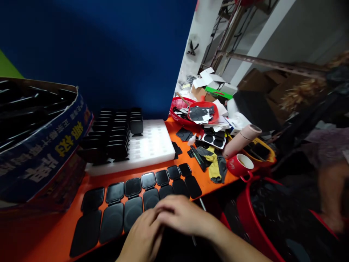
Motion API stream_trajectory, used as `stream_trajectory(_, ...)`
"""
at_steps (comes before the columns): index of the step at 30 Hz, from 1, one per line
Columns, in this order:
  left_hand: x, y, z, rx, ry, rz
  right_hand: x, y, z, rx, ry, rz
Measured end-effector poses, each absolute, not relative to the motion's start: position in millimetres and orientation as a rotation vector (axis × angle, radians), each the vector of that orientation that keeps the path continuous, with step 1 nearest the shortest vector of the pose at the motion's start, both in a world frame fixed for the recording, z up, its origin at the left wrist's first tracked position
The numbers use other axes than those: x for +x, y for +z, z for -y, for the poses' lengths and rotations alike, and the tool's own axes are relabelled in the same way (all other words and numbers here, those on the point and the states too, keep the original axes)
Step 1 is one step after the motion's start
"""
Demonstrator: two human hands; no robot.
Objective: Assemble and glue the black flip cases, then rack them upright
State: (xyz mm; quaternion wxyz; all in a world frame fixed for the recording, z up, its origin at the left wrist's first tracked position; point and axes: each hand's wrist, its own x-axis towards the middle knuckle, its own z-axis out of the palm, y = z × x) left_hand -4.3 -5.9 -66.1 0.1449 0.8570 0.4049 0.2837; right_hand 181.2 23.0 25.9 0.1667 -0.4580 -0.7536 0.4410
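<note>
Both of my hands meet at the bottom centre, at the near edge of the orange table [215, 183]. My left hand [144, 233] has its fingers bent, partly under the other hand. Over it lies my right hand [181, 214], fingers curled; whatever they hold, if anything, is hidden. Just beyond them runs a row of several opened black hinged cases [111, 222], small square lids away from me and larger parts toward me. Behind the row, a white foam block [156, 140] carries several upright black pieces [118, 134].
A blue carton [54, 153] full of black pieces stands left. On the right are a red basket [177, 118], a pink bottle [240, 140], a red mug [237, 165], a yellow-grey glove [214, 163] and a red tub [245, 207]. Another person's arm [331, 189] shows far right.
</note>
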Motion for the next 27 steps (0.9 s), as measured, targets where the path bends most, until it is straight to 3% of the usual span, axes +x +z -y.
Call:
stream_trajectory(4, 32, -53, -14, 2.621, 0.482, -0.986, 253, -1, -34, -2.18, 0.577, 1.871)
stream_trajectory(8, 57, -57, -23, 2.607, 0.275, -0.925, 279, -22, -50, -2.384, 0.613, 1.777)
stream_trajectory(13, 61, -60, -25, 2.529, 0.264, -0.912, 283, -29, -63, -2.243, 0.829, 1.654)
stream_trajectory(20, 54, -25, -66, 1.877, 0.826, -1.263, 280, 12, -33, -1.739, 1.115, 1.659)
stream_trajectory(24, 48, -6, -78, 1.493, 0.68, -1.022, 261, 39, -30, -1.551, 1.354, 1.707)
stream_trajectory(27, 39, -2, -75, 1.259, 0.791, -1.092, 239, 37, -41, -1.427, 1.447, 1.39)
